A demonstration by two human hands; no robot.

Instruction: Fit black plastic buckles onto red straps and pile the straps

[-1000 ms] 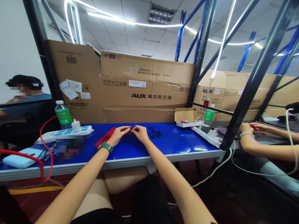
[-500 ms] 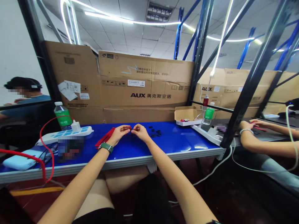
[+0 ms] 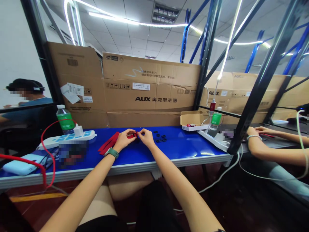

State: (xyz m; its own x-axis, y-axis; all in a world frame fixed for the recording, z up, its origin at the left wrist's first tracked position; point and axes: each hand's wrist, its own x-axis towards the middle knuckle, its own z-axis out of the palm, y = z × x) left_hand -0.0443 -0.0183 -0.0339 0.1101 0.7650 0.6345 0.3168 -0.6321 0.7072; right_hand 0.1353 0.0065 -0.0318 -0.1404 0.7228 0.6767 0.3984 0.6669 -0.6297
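Two hands close together, the left hand (image 3: 123, 140) and the right hand (image 3: 146, 138), pinch a small red piece (image 3: 134, 135) above the blue worktop (image 3: 193, 146), and I judge a loose grip could drop it among the black plastic fittings (image 3: 160, 137) nearby.

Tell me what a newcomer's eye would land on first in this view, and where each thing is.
The glossy blue workbench stands out most, with the left hand and right hand meeting at its middle over a small red piece. Behind it rise large AUX cardboard boxes, and at the bench's left end a looping red cable lies by a white power strip.
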